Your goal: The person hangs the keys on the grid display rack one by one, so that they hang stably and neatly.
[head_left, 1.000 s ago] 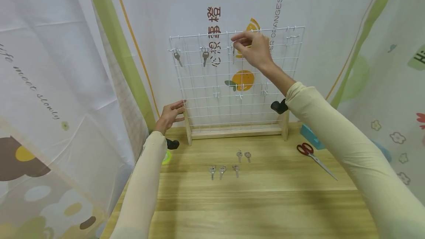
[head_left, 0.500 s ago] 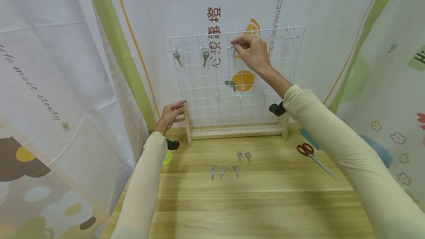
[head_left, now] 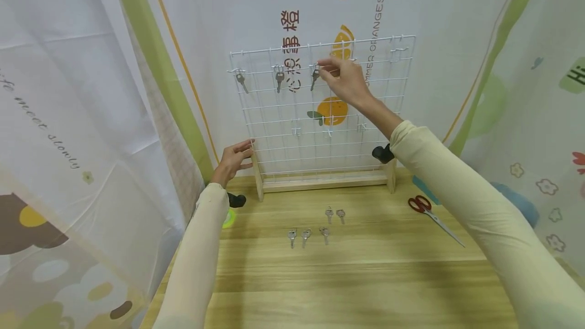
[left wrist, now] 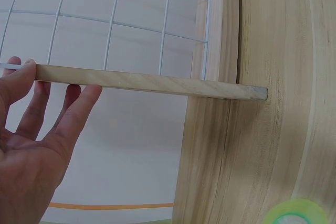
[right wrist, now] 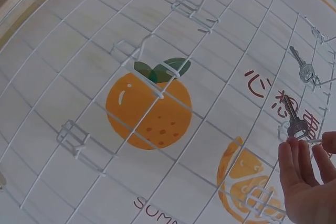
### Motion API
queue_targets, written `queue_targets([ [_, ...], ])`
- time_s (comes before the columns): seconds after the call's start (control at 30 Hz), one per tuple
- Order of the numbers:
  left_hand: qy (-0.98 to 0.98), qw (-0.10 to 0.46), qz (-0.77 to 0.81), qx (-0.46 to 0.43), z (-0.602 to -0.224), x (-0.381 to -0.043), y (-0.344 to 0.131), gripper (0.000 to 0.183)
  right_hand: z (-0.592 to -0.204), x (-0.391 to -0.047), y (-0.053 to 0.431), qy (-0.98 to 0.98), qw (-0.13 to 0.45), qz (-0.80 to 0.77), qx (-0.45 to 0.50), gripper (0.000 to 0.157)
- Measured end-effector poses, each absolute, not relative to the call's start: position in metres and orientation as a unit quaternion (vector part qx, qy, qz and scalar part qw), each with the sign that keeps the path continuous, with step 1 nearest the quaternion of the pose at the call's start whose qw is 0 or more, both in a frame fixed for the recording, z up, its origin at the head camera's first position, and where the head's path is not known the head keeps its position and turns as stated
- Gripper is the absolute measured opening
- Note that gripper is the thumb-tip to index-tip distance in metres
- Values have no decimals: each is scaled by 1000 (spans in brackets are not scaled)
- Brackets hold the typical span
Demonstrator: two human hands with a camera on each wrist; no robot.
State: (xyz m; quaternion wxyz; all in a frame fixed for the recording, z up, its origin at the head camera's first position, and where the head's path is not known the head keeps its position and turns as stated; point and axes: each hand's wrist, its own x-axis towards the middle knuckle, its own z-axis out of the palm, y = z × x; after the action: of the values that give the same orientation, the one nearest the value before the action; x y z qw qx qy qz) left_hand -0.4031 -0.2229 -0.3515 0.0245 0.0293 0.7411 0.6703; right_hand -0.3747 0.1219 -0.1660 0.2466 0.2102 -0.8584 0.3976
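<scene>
Upright on the table stands a white wire grid rack with a wooden frame. My left hand holds the rack's left wooden post, thumb on one side and fingers on the other. My right hand is raised at the third hook of the upper row. A key hangs there, its head at my fingertips; in the right wrist view the fingers are fairly straight beside that key. To its left hang a middle key and a far-left key.
Several keys on small rings lie before the rack, one being this front-left key. Red-handled scissors lie at right near a blue object. A green tape roll lies by the left post. Lower hooks jut from the grid.
The third key has come into clearer view, hanging left of my right fingertips, which have drawn slightly down and right from it. My left hand stays on the post. The head view shifted slightly.
</scene>
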Motion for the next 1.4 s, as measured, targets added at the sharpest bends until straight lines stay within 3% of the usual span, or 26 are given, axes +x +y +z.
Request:
queue_targets([
  [0.6, 742, 29, 669, 24, -353, -405, -223, 48, -207, -359, 146, -850, 224, 403, 253, 35],
  [1.07, 731, 58, 680, 16, -334, -392, -220, 51, -264, -354, 161, -861, 192, 383, 276, 32],
  [1.4, 746, 29, 665, 22, -351, -408, -223, 48, -310, -356, 168, -870, 152, 370, 288, 33],
])
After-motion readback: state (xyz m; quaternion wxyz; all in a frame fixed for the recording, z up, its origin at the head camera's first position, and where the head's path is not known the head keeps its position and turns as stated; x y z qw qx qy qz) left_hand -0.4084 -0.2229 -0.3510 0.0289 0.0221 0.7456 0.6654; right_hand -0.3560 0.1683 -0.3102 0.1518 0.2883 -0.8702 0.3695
